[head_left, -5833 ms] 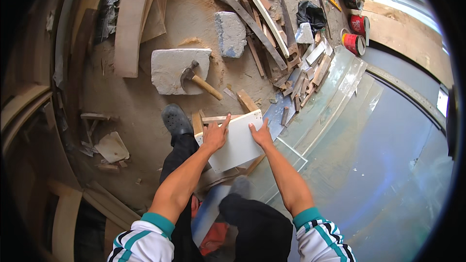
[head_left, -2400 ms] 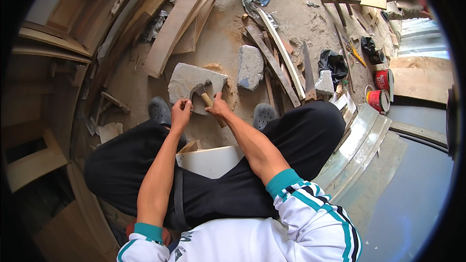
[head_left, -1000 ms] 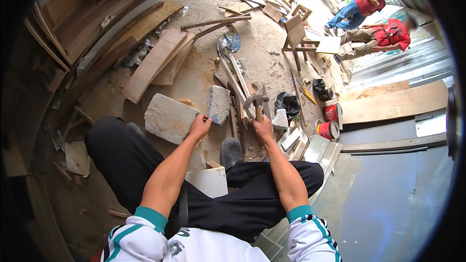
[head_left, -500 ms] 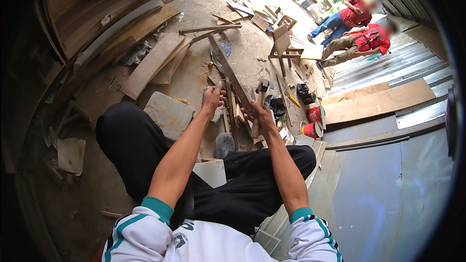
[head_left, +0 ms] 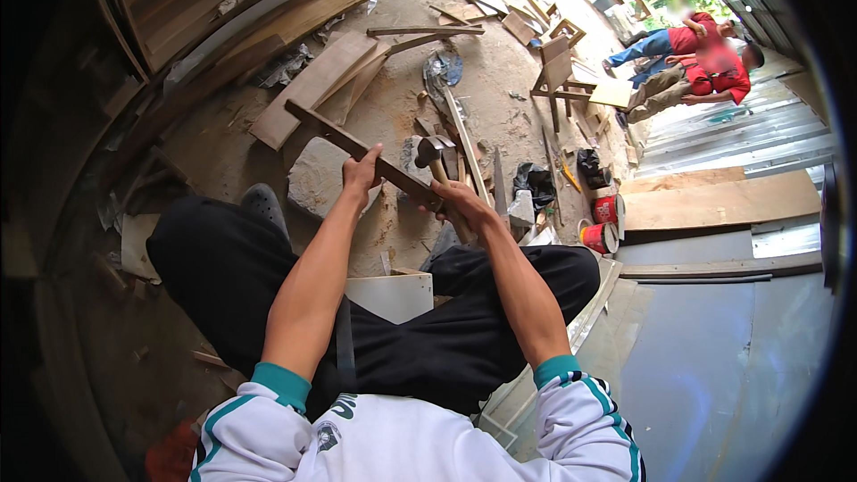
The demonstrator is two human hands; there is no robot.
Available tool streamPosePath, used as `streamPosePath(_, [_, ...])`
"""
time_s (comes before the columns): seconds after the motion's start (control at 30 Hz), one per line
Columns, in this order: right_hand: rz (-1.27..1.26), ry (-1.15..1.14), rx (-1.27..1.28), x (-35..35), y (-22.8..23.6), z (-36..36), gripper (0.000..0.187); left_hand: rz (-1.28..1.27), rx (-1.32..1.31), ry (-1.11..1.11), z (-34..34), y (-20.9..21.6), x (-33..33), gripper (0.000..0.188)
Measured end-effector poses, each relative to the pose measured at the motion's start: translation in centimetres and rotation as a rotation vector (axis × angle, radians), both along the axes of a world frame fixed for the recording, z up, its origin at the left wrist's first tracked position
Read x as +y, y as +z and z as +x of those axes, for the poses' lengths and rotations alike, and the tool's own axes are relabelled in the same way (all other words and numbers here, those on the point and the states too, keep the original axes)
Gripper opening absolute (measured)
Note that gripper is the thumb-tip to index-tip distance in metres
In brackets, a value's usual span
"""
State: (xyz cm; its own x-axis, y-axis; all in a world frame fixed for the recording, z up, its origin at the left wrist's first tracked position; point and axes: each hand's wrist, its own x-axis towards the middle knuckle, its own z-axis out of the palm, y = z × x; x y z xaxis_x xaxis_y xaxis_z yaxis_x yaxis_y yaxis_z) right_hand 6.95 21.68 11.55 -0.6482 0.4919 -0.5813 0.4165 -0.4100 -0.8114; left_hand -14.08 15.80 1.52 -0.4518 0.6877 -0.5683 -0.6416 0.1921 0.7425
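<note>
A long, narrow wooden plank (head_left: 332,132) slants in front of me, its far end up to the left. My left hand (head_left: 361,171) is closed around its middle. Holding both the plank's near end and a hammer is my right hand (head_left: 461,203). The hammer (head_left: 435,152) has its dark metal head up above that hand, and its wooden handle runs down through the grip. A rough concrete block (head_left: 312,180) lies on the ground just beyond my left forearm. Between my legs is a white board or box (head_left: 391,296), partly hidden.
Wooden boards (head_left: 317,89) and scraps litter the ground ahead. A small wooden chair (head_left: 555,71) stands farther off. Red cans (head_left: 609,211) and a black plastic bag (head_left: 536,183) are to the right, near metal sheeting (head_left: 696,348). Two people in red (head_left: 714,71) are at the far right.
The plank has swung to slant left. My left hand, formerly apart from it, now grips its middle. My right hand still holds the hammer and plank, slightly farther left.
</note>
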Motion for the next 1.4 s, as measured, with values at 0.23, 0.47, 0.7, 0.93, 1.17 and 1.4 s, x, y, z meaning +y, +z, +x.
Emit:
streamPosePath(0.23, [-0.137,-0.330,-0.112,1.2,-11.5,-0.1,0.046,-0.258,-0.006,0.226,-2.7,-5.2,-4.2,0.034])
streamPosePath(0.47, [-0.041,-0.425,-0.254,1.0,-22.6,7.1,0.026,-0.309,-0.233,0.420,-4.2,-9.3,-3.1,0.054])
streamPosePath(0.7, [-0.032,-0.459,-0.279,-0.1,-20.7,5.9,0.019,-0.393,-0.201,0.385,-4.4,-13.4,0.3,0.065])
streamPosePath(0.93, [-0.052,-0.468,-0.317,0.2,-20.9,6.6,0.015,-0.710,-0.027,0.460,-1.3,-13.6,4.4,0.118])
streamPosePath(1.17, [-0.028,-0.443,-0.270,0.2,-20.9,6.4,0.016,-0.647,0.019,0.249,-3.0,-14.1,4.2,0.134])
streamPosePath(1.4, [-0.032,-0.463,-0.262,-0.2,-22.0,6.6,0.016,-0.696,0.042,-0.055,-2.5,-13.8,3.0,0.065])
